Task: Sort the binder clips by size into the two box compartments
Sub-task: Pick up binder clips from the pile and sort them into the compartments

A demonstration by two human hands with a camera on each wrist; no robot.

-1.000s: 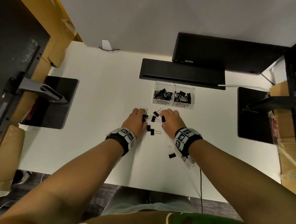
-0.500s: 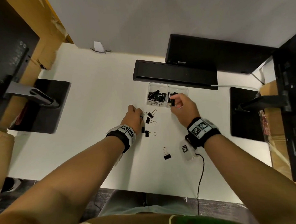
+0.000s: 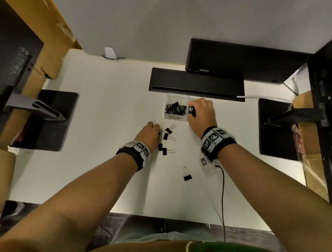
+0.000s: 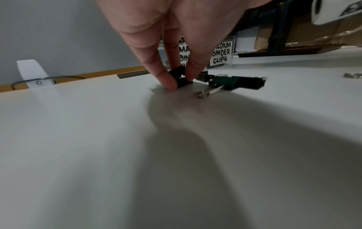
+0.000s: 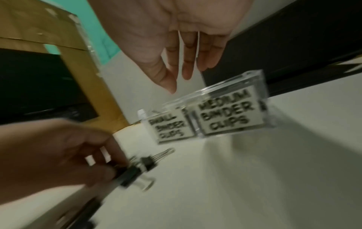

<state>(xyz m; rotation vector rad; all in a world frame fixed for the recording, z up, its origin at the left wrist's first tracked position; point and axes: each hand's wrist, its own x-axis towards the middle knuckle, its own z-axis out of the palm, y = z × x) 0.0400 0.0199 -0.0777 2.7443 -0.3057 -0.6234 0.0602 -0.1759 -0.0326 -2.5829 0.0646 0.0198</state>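
Note:
A clear two-compartment box (image 3: 176, 96) stands on the white table, labelled small on the left and medium (image 5: 231, 114) on the right, with black clips in both. My right hand (image 3: 192, 110) hovers over the medium compartment; in the right wrist view its fingers (image 5: 188, 62) hang straight and hold nothing. My left hand (image 3: 158, 132) rests at the loose pile and pinches a small black binder clip (image 4: 179, 75) against the table between thumb and finger. Several loose clips lie beside it (image 3: 170, 130), and one lies apart nearer me (image 3: 187, 176).
A black bar (image 3: 195, 83) and a black case (image 3: 243, 61) stand just behind the box. Monitor bases sit at left (image 3: 44, 120) and right (image 3: 278, 127). A black cable (image 3: 223, 189) runs from my right wrist over the table's front edge.
My right hand carried a clip from the pile to the medium compartment and now hangs open above it. My left hand stayed at the pile, fingers on a small clip.

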